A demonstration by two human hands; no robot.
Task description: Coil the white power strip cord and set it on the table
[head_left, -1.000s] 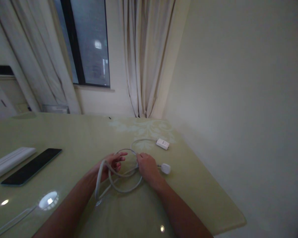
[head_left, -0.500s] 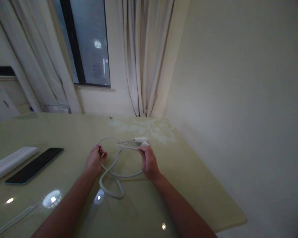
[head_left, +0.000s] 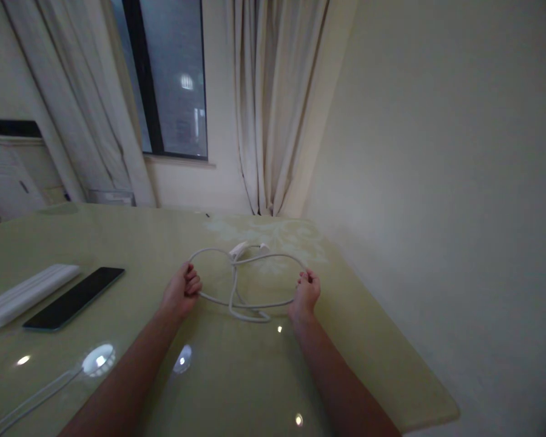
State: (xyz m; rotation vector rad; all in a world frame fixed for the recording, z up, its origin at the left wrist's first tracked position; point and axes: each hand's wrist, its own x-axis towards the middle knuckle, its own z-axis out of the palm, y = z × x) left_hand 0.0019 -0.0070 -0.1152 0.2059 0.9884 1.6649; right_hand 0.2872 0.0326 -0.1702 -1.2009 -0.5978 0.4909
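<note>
A white cable (head_left: 235, 285) makes loops between my two hands over the table. My left hand (head_left: 182, 291) is closed round the left side of a loop. Opposite it, my right hand (head_left: 306, 292) grips the loop's right side with curled fingers. The strands cross near the middle, and a slack bend hangs toward me there. Beyond the crossing sit a white plug-like end (head_left: 238, 249) and a second, smaller white end (head_left: 264, 247). Whether those ends rest on the table I cannot tell.
To the left lie a long white power strip-like bar (head_left: 31, 294) and a dark flat slab (head_left: 75, 298) with a greenish edge. The glossy pale green table (head_left: 236, 388) meets the wall at right. Curtains (head_left: 273, 109) hang behind it.
My right hand has moved right, away from my left hand, and the cable loop is spread wider. The slack bend has shifted right and up, and the white plug-like end has tilted and moved left.
</note>
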